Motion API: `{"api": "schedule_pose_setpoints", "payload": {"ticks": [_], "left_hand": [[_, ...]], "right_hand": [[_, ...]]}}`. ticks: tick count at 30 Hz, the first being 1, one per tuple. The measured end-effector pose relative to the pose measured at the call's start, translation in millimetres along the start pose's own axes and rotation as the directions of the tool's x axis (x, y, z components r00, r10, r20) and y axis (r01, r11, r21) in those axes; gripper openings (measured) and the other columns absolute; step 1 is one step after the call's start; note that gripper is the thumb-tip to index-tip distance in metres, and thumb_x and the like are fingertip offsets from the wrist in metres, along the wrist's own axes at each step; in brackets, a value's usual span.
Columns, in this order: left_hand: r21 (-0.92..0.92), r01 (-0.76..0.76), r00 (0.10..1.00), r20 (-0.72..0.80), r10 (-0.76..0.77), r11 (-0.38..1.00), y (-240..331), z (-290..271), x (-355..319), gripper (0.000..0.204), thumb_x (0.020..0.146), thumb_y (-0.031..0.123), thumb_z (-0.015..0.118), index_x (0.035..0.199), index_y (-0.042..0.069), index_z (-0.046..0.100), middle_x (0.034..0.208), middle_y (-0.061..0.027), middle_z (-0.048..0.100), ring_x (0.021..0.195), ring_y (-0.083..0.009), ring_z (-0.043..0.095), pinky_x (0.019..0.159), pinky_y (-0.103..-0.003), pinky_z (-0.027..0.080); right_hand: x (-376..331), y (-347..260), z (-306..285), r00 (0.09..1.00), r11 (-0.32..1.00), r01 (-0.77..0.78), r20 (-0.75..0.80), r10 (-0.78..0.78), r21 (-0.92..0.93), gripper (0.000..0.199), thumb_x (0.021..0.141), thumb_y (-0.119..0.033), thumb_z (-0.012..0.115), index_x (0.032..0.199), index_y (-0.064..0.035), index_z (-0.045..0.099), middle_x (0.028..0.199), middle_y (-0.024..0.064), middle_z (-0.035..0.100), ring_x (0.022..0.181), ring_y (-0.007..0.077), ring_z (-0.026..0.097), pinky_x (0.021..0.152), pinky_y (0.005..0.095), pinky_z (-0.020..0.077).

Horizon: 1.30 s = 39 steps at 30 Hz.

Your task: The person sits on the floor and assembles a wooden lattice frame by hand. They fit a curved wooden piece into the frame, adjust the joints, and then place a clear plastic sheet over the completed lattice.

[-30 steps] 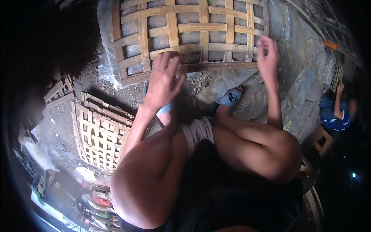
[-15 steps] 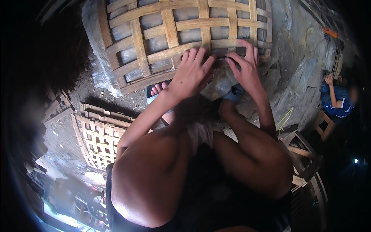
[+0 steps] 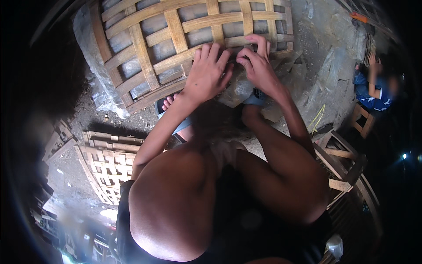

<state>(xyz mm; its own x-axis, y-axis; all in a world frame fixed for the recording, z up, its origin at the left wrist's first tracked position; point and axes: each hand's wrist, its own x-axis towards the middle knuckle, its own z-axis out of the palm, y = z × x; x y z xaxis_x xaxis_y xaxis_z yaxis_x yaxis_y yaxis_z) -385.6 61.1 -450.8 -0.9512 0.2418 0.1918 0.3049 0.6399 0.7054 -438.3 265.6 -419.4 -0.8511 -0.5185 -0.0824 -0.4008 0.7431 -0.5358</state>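
A panel of woven bamboo strips [image 3: 176, 35], with a wooden frame and grey sheeting showing through its gaps, lies in front of my feet. On its near edge rest the fingertips of my left hand [image 3: 206, 72], spread a little, with the thumb apart from them. Just right of it, my right hand [image 3: 263, 72] bends over the same edge, thumb and forefinger brought together. Whatever they pinch is too small or hidden to make out. Crumpled clear plastic [image 3: 241, 90] hangs below the edge, between my hands and feet.
More lattice panels [image 3: 105, 169] lie on the ground to the left. At the right stand a wooden frame stool [image 3: 338, 154] and a strand of yellow string [image 3: 317, 119]. Farther right, a person in blue [image 3: 373, 90] sits near a small wooden stool [image 3: 362, 119]. Plastic sheeting covers ground there.
The whole view has shifted, so the panel and both hands appear farther left. My left thumb has moved away from its forefinger. The right hand stays at the panel's edge, fingers more curled.
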Motion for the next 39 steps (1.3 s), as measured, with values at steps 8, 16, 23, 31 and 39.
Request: {"api": "schedule_pose_setpoints", "payload": {"ticks": [8, 16, 23, 31, 39], "left_hand": [[0.041, -0.065, 0.998, 0.01, 0.065, 0.997, 8.4, 5.8, 10.2, 0.025, 0.093, 0.018, 0.072, 0.112, 0.002, 0.068, 0.116, -0.0189, 0.054, 0.109, -0.0348, 0.052, 0.093, -0.044, 0.044], [0.155, 0.006, 0.995, 0.097, -0.021, 0.988, 19.9, 23.7, 18.7, 0.022, 0.082, 0.013, 0.073, 0.099, -0.001, 0.071, 0.117, -0.0198, 0.056, 0.115, -0.0331, 0.051, 0.095, -0.042, 0.042], [0.098, 0.082, 0.985, 0.14, -0.096, 0.992, 19.1, 34.5, 38.2, 0.022, 0.079, 0.007, 0.07, 0.1, -0.001, 0.072, 0.118, -0.0198, 0.056, 0.114, -0.0339, 0.05, 0.095, -0.041, 0.042], [0.125, -0.06, 0.984, 0.172, 0.038, 0.99, 45.6, 27.0, 23.0, 0.025, 0.089, 0.016, 0.068, 0.107, -0.001, 0.069, 0.116, -0.0169, 0.058, 0.109, -0.0318, 0.054, 0.093, -0.04, 0.044], [-0.299, 0.353, 0.579, 0.814, 0.044, 0.887, 57.8, 12.7, -43.6, 0.021, 0.096, 0.022, 0.068, 0.097, 0.001, 0.072, 0.091, -0.0227, 0.073, 0.093, -0.041, 0.072, 0.087, -0.048, 0.056]], "right_hand": [[-126.1, 78.3, -66.4, 0.809, 0.83, -0.532, -0.19, 0.557, 0.166, 0.014, 0.099, -0.014, 0.072, 0.107, -0.0028, 0.07, 0.132, 0.0167, 0.056, 0.124, 0.0318, 0.054, 0.11, 0.0443, 0.0424], [-268.0, 128.3, -108.2, 0.537, 0.52, -0.835, -0.057, 0.842, -0.181, 0.022, 0.102, -0.021, 0.07, 0.113, -0.0017, 0.07, 0.12, 0.0186, 0.065, 0.109, 0.0326, 0.062, 0.1, 0.0425, 0.048], [-205.4, 171.5, -121.6, 0.824, 0.802, -0.566, -0.152, 0.546, -0.19, 0.029, 0.104, -0.026, 0.068, 0.118, -0.0007, 0.069, 0.109, 0.0203, 0.073, 0.096, 0.0332, 0.069, 0.092, 0.041, 0.0529], [13.0, 46.1, -50.7, 0.838, 0.835, -0.544, 0.078, 0.539, 0.077, 0.034, 0.096, -0.031, 0.08, 0.11, -0.0022, 0.069, 0.084, 0.0133, 0.071, 0.072, 0.0244, 0.067, 0.067, 0.038, 0.0528], [-10.0, 29.2, 35.0, 0.892, 0.982, -0.18, -0.428, 0.142, -0.05, 0.019, 0.094, -0.013, 0.081, 0.107, -0.0002, 0.073, 0.077, 0.0094, 0.062, 0.061, 0.0209, 0.059, 0.056, 0.0368, 0.0477]]}}
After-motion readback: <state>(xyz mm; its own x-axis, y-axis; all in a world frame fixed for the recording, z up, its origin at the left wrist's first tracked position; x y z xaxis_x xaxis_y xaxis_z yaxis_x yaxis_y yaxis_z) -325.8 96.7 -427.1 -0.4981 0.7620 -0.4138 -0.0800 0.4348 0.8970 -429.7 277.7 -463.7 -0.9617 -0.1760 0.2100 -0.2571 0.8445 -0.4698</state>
